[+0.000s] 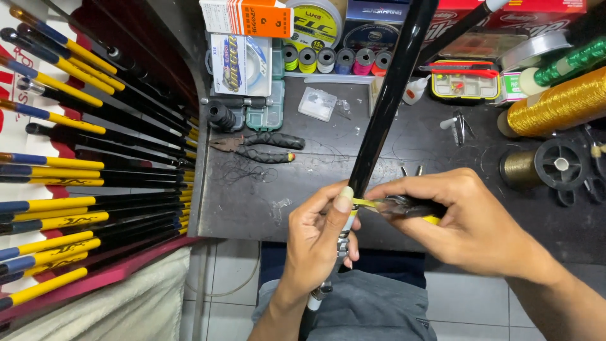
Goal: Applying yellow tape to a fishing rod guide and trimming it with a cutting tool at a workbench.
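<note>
Over a dark cluttered workbench point(265, 202), a black fishing rod point(385, 113) is gripped closed by the left hand point(315, 240), steadying it; just beside its thumb, pliers point(404, 207) are clasped by the right hand point(467, 221).

I see a dark, scuffed workbench point(265, 196) filling most of my view, its back edge crowded with line spools point(334, 60) and small boxes. To the left stands a rack of black-and-yellow rods point(82, 177) on red backing. Below, pale floor tiles point(221, 278) show, with what may be a beige cloth point(126, 309) beside them.
</note>
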